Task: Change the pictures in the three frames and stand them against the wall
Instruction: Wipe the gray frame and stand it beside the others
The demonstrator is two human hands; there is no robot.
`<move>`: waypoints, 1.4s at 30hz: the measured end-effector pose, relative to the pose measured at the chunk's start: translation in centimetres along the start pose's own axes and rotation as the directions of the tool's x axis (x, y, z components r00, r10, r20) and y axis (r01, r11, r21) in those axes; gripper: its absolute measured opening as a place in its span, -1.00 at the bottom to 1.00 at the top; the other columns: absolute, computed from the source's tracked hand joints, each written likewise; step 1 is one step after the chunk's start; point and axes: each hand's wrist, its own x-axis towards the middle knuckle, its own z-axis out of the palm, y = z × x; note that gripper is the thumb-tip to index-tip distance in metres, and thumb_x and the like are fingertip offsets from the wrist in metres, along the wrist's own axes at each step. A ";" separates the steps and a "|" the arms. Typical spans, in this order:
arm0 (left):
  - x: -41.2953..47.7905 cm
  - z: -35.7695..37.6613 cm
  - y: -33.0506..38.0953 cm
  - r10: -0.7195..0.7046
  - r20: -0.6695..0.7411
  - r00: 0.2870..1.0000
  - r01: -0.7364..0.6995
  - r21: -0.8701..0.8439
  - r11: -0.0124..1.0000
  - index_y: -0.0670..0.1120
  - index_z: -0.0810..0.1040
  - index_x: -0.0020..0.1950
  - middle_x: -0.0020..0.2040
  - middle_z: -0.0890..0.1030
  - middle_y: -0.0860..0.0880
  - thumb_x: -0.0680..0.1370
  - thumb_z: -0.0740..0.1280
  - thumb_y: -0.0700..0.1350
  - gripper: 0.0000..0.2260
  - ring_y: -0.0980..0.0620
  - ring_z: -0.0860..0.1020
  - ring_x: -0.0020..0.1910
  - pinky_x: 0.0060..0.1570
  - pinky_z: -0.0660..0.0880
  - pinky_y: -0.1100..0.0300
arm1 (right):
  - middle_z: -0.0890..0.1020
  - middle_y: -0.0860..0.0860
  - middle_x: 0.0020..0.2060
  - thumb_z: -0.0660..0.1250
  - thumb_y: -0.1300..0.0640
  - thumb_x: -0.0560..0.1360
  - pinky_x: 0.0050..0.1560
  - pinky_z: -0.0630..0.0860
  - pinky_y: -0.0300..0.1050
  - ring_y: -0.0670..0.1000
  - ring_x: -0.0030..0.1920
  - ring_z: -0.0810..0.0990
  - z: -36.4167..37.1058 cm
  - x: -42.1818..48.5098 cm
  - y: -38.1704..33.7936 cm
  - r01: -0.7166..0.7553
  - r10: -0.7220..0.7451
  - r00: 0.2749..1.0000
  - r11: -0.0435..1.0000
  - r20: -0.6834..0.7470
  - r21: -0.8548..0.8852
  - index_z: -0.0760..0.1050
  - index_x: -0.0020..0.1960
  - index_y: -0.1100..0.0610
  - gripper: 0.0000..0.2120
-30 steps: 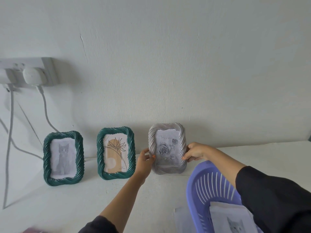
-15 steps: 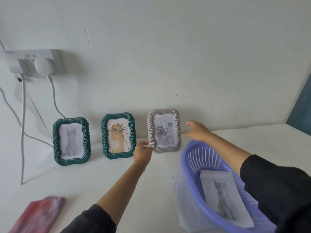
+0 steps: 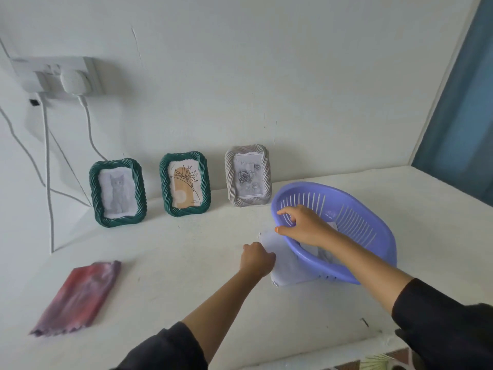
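Three rope-edged frames stand against the white wall: a green frame with a cat picture, a green frame with a flower print and a grey frame with a rose drawing. My right hand grips the near rim of a tilted purple basket holding paper. My left hand is closed on the edge of white paper sheets lying under the basket's left side. Both hands are away from the frames.
A red-purple cloth lies at the front left of the white table. A wall socket with plugs and hanging cables is at the upper left. A blue curtain hangs at the right.
Both hands let go of the grey frame, which stands against the wall, and drew back. The right hand took the basket rim; the left hand closed on the paper sheets.
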 end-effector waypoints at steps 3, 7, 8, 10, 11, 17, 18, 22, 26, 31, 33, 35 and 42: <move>-0.5 1.2 1.1 -0.051 0.007 0.999 0.050 0.038 0.998 -0.26 0.40 0.26 0.25 0.45 -0.21 0.54 0.19 -0.12 -0.66 -0.14 0.35 0.31 0.26 0.34 0.12 | 0.49 0.06 -0.02 0.31 0.04 0.50 -0.01 0.31 -0.21 0.03 0.00 0.47 0.7 -0.6 0.2 0.027 -0.025 0.999 0.998 -0.029 0.061 0.35 0.37 0.11 -0.53; 0.1 2.0 2.9 -0.204 0.087 0.975 0.210 -0.068 0.975 -0.16 0.33 0.36 0.33 0.33 -0.18 0.54 0.25 -0.04 -0.58 -0.10 0.37 0.31 0.29 0.38 0.11 | 0.52 0.06 -0.07 0.30 0.09 0.51 -0.03 0.31 -0.24 0.03 -0.04 0.48 1.4 -0.6 0.3 0.036 -0.025 0.996 0.991 -0.083 0.131 0.36 0.37 0.13 -0.55; 0.1 2.1 3.3 -0.222 0.091 0.971 0.229 -0.082 0.970 -0.15 0.32 0.37 0.33 0.32 -0.17 0.53 0.26 -0.02 -0.56 -0.09 0.37 0.31 0.27 0.39 0.10 | 0.56 0.10 -0.03 0.30 0.10 0.50 -0.03 0.31 -0.25 0.06 -0.01 0.50 1.4 -0.5 0.3 0.038 -0.025 0.995 0.990 -0.094 0.135 0.36 0.36 0.13 -0.55; 0.1 2.3 3.8 -0.255 0.061 0.965 0.260 -0.096 0.961 -0.17 0.29 0.38 0.33 0.33 -0.15 0.54 0.25 -0.02 -0.54 -0.10 0.33 0.34 0.24 0.42 0.09 | 0.56 0.11 -0.04 0.31 0.10 0.50 -0.03 0.31 -0.24 0.07 -0.02 0.50 1.4 -0.5 0.4 0.043 -0.028 0.995 0.988 -0.100 0.150 0.37 0.37 0.13 -0.55; 0.2 2.3 3.8 -0.261 0.032 0.965 0.263 -0.088 0.961 -0.19 0.27 0.39 0.33 0.34 -0.15 0.55 0.24 -0.04 -0.54 -0.11 0.31 0.35 0.24 0.43 0.09 | 0.55 0.10 -0.06 0.31 0.10 0.50 -0.03 0.31 -0.24 0.04 -0.05 0.48 1.4 -0.5 0.4 0.048 -0.033 0.995 0.985 -0.096 0.166 0.36 0.37 0.12 -0.54; -0.1 2.1 4.0 -0.269 0.113 0.957 0.289 -0.251 0.924 -0.22 0.42 0.17 -0.11 0.51 -0.13 0.47 0.37 -0.12 -0.66 -0.10 0.58 0.07 -0.12 0.57 0.12 | 0.57 0.16 0.14 0.29 0.12 0.51 0.00 0.31 -0.26 0.09 0.10 0.53 1.4 -0.7 0.5 0.062 -0.045 0.995 0.980 -0.093 0.188 0.34 0.39 0.13 -0.54; -0.1 2.0 3.8 -0.275 0.120 0.954 0.299 -0.309 0.903 -0.23 0.41 0.14 -0.19 0.44 -0.12 0.48 0.33 -0.17 -0.72 -0.11 0.59 0.02 -0.08 0.57 0.09 | 0.57 0.16 0.14 0.29 0.12 0.51 -0.01 0.31 -0.26 0.10 0.10 0.53 1.4 -0.7 0.6 0.065 -0.048 0.995 0.980 -0.090 0.188 0.34 0.39 0.14 -0.54; -0.3 1.3 3.0 -0.287 0.136 0.948 0.317 -0.471 0.823 -0.19 0.29 -0.17 -0.30 0.34 -0.11 0.45 0.23 -0.35 -0.87 0.00 0.34 -0.43 -0.50 0.30 0.23 | 0.55 0.16 0.16 0.28 0.09 0.52 -0.01 0.32 -0.24 0.09 0.10 0.52 1.4 -0.5 0.8 0.077 -0.062 0.995 0.978 -0.084 0.196 0.32 0.40 0.14 -0.53; -0.5 -1.0 2.0 -0.282 0.013 0.959 0.251 -0.493 0.833 -0.21 0.27 -0.29 -0.37 0.36 -0.14 0.42 0.22 -0.42 -0.81 0.00 0.31 -0.49 -0.50 0.26 0.24 | 0.57 0.15 0.10 0.26 0.04 0.53 -0.02 0.36 -0.17 0.07 0.00 0.50 1.6 -0.2 1.1 0.062 -0.057 0.998 0.978 -0.034 0.198 0.31 0.40 0.14 -0.54; -2.2 -6.9 3.8 -0.078 -0.414 0.907 -0.033 -0.255 0.966 -0.40 0.49 -0.09 -0.07 0.58 -0.35 0.40 0.19 -0.37 -0.84 -0.29 0.58 -0.10 -0.22 0.51 0.03 | 0.47 -0.02 -0.19 0.25 -0.14 0.49 -0.07 0.36 -0.13 0.11 -0.04 0.56 -0.2 0.3 0.2 0.039 0.000 0.990 0.962 -0.144 0.270 0.41 0.26 0.11 -0.55; -3.6 -7.6 6.3 0.097 -0.477 0.874 -0.157 -0.089 0.984 -0.39 0.50 -0.05 -0.03 0.59 -0.35 0.40 0.18 -0.37 -0.80 -0.31 0.54 -0.01 -0.22 0.42 0.06 | 0.51 -0.01 -0.27 0.27 -0.19 0.46 -0.21 0.42 -0.15 0.00 -0.30 0.53 -1.9 0.2 -1.3 0.061 0.036 0.984 0.851 -0.175 0.521 0.49 0.05 0.07 -0.65; -4.9 -7.0 9.0 0.256 -0.457 0.852 -0.250 0.075 0.965 -0.38 0.51 -0.05 -0.04 0.59 -0.33 0.42 0.17 -0.38 -0.82 -0.29 0.54 -0.02 -0.22 0.35 0.10 | 0.55 0.05 -0.31 0.27 -0.20 0.46 -0.41 0.47 -0.20 -0.04 -0.46 0.52 -3.9 0.0 -2.8 0.041 0.044 0.994 0.717 -0.104 0.696 0.47 -0.16 0.02 -0.72; -6.2 -4.4 13.1 0.508 -0.201 0.837 -0.475 0.193 0.859 -0.33 0.57 -0.12 -0.23 0.58 -0.23 0.51 0.33 -0.15 -0.78 -0.18 0.52 -0.13 -0.19 0.35 0.10 | 0.52 0.10 -0.35 0.15 0.35 0.43 -0.43 0.38 -0.24 0.03 -0.40 0.46 -6.5 -0.1 -1.4 -0.050 0.223 0.965 0.676 -0.139 0.735 0.51 -0.04 0.22 -0.80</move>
